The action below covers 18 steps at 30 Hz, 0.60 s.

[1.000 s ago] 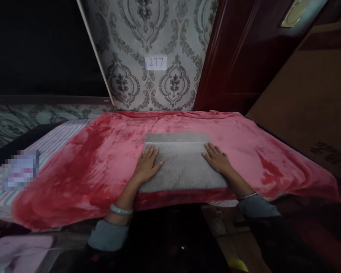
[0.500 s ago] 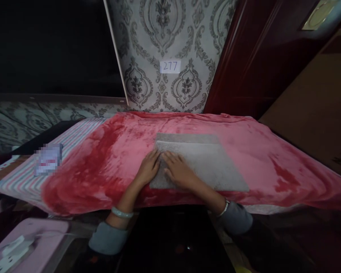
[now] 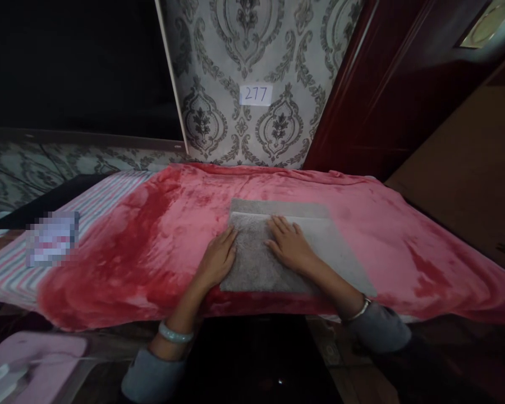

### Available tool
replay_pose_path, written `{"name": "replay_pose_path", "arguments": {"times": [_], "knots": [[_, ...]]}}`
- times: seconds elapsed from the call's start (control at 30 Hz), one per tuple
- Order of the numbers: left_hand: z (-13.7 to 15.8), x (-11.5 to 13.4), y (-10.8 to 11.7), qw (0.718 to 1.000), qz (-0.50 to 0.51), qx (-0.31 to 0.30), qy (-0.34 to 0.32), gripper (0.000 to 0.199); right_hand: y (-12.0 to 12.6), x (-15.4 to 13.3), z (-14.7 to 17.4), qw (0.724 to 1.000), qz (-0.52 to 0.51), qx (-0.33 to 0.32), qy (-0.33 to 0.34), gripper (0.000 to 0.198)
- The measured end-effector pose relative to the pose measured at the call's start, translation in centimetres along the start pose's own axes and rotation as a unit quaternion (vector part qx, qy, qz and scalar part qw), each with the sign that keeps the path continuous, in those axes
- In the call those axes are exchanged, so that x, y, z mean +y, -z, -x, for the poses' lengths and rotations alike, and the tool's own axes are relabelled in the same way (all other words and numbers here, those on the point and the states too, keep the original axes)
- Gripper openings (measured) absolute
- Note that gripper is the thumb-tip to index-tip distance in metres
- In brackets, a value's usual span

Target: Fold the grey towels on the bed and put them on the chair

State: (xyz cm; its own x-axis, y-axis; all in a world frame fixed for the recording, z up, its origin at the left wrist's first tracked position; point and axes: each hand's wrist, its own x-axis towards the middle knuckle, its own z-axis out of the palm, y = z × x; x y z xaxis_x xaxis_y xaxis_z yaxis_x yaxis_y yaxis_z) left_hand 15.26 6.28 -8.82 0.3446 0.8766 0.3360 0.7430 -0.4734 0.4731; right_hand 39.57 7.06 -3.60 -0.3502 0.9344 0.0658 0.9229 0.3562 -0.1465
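Note:
A grey, plush-looking cloth (image 3: pixel 252 258) lies folded on a pink and red blanket (image 3: pixel 160 241). Its upper layer ends a little short of the far edge, so a strip of the lower layer shows there. My left hand (image 3: pixel 219 255) rests at the cloth's left edge, fingers stretched out and pointing away from me. Flat on top of the cloth, near the fold line's middle, lies my right hand (image 3: pixel 292 244), its fingers slightly spread. Neither hand grips anything.
A striped cloth (image 3: pixel 8 269) covers the left end, with a blurred-out packet (image 3: pixel 54 238) on it. Behind stand a dark screen (image 3: pixel 79 67) and a patterned wall with a paper marked 277 (image 3: pixel 256 95). Lower left is a pink stool-like surface (image 3: pixel 59 359); a brown board (image 3: pixel 467 151) stands right.
My right hand has slid to the right across the cloth, away from my left hand. My left hand stays by the left edge. The camera view has shifted slightly.

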Motion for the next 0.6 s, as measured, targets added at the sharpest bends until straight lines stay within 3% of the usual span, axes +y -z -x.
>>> {"name": "replay_pose_path", "arguments": {"times": [0.13, 0.27, 0.4, 0.6], "knots": [[0.0, -0.2, -0.1, 1.000, 0.001, 0.001, -0.006, 0.057, -1.0, -3.6, -2.3, 0.993, -0.027, -0.002, 0.111, 0.062], [0.0, -0.4, -0.1, 1.000, -0.013, -0.009, 0.000, 0.056, -2.3, -3.4, -4.0, 0.992, -0.021, -0.014, 0.124, 0.064], [0.1, -0.8, -0.2, 1.000, -0.009, 0.000, -0.002, 0.054, -2.3, 1.2, -3.8, 0.999, -0.013, 0.002, 0.049, 0.065], [0.0, -1.3, -0.3, 1.000, 0.010, 0.017, -0.006, 0.054, -2.0, 11.3, -0.2, 0.994, 0.009, 0.024, -0.106, 0.065]]}}
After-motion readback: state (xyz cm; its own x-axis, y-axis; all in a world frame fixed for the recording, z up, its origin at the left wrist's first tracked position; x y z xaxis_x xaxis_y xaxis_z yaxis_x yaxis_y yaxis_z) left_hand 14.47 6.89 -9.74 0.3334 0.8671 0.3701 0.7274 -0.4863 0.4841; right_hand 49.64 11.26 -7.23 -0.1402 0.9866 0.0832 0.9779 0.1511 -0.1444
